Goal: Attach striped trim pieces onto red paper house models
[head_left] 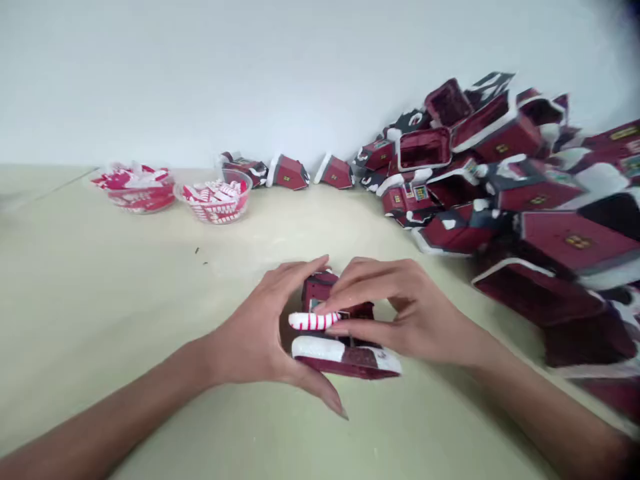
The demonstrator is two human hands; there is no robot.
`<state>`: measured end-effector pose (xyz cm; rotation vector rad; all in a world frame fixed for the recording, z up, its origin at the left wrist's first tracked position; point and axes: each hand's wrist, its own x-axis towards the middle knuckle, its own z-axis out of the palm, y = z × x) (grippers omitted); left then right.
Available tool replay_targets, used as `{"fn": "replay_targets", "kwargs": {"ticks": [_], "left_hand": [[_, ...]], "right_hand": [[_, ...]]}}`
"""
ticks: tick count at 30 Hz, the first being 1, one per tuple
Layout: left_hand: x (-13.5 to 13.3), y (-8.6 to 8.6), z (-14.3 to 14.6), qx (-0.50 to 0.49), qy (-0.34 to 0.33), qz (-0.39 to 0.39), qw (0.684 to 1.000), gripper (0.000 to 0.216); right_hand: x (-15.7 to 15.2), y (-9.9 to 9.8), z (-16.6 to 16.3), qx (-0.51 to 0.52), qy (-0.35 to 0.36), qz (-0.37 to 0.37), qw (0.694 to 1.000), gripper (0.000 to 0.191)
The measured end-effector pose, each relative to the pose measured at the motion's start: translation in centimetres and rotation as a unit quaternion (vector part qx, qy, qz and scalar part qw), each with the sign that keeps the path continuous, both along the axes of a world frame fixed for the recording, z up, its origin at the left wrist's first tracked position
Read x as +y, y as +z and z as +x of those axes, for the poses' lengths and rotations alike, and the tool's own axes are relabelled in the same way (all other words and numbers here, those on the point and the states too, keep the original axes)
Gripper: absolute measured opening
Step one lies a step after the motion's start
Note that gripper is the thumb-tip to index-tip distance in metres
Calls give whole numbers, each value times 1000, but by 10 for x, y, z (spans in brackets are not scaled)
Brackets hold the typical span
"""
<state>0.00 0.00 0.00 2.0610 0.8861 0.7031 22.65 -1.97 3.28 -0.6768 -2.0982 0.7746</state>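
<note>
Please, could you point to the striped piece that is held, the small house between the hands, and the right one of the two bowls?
Striped piece point(313, 322): head view, on its visible middle.
Small house point(320, 348): head view, on the white band near its edge.
Right bowl point(220, 213): head view, on its front wall.

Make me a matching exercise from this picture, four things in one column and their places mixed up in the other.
1. Striped piece
2. Left hand
3. Two bowls
4. Heap of red houses

A. At the left end of the nearest house
B. Right side of the table
C. Pinched by the right hand
D. Back left of the table

Pairs: 1-C, 2-A, 3-D, 4-B
</note>
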Motion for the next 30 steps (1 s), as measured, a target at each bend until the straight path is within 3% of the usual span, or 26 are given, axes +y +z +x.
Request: {"fn": "replay_targets", "kwargs": {"ticks": [3,6,9,11,14,18,25,30], "left_hand": [[0,-3,-3,-33,-39,10,999,134],[2,1,-6,-91,-55,5,994,84],[4,11,-5,-121,23,23,992,44],[4,15,-2,-133,76,52,987,35],[2,16,4,-159,96,84,979,24],[1,13,5,-157,120,112,974,21],[-2,16,5,-72,117,47,989,19],[0,17,5,-72,95,32,992,11]], "right_hand": [[1,-4,-1,19,-29,-23,999,20],[3,-6,0,73,-66,-75,992,17],[4,-5,1,138,-101,-147,974,13],[4,-4,1,164,-118,-180,963,10],[5,-3,0,161,-133,-191,959,6],[7,-3,3,99,-143,-130,976,7],[11,2,15,-38,-110,4,993,12],[8,5,15,-62,-90,61,992,12]]}}
